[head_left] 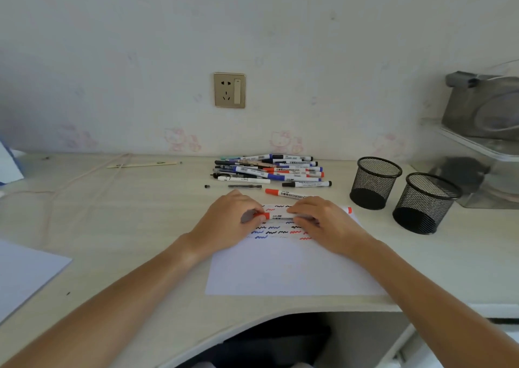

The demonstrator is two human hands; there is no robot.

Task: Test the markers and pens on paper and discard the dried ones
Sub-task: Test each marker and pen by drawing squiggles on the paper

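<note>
- Head view: we hold a red whiteboard marker just above the scribbled paper on the desk.
- Our left hand pinches its red cap; our right hand curls round the white barrel.
- We judge it light, stiff and smooth: best held at cap and barrel.
- Its long axis runs left-right, cap leftward.

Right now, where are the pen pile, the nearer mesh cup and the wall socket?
pen pile (269, 169), head view, middle of the heap
nearer mesh cup (424, 204), head view, its mesh wall
wall socket (229, 90), head view, faceplate centre
</note>
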